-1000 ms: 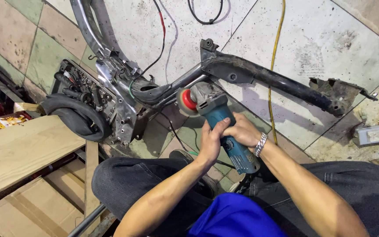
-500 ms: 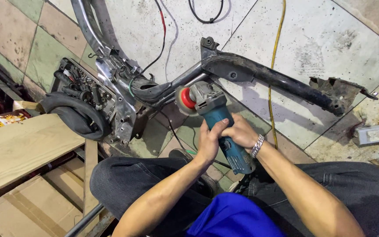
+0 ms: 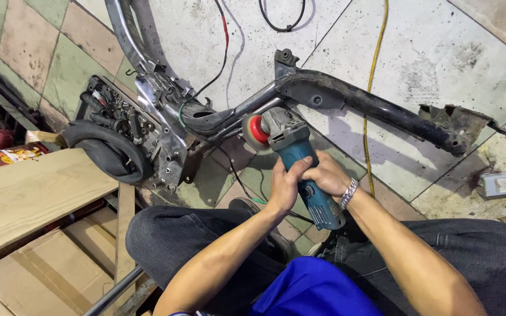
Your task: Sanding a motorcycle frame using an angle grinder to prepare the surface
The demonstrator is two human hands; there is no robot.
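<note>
Stripped motorcycle frame (image 3: 370, 105) lies across the tiled floor (image 3: 440, 47), engine block (image 3: 159, 140) at its left end w/ a black rubber tube (image 3: 106, 153) looped beside it. Teal angle grinder (image 3: 297, 169) sits mid-view, its red-backed disc (image 3: 255, 131) touching or just off the frame tube near the joint; contact can't be confirmed. Left hand (image 3: 285, 187) is closed round the grinder body; right hand (image 3: 326, 178), w/ metal wristband, is wrapped over the same body from the other side. Both hands are bare & close to the disc: a snag at the joint could likely kick the tool back toward the knees. Red & black wires (image 3: 225, 47) run just beside the disc & might be cut. The yellow cable (image 3: 373, 88) crossing the frame risks nicking too.
</note>
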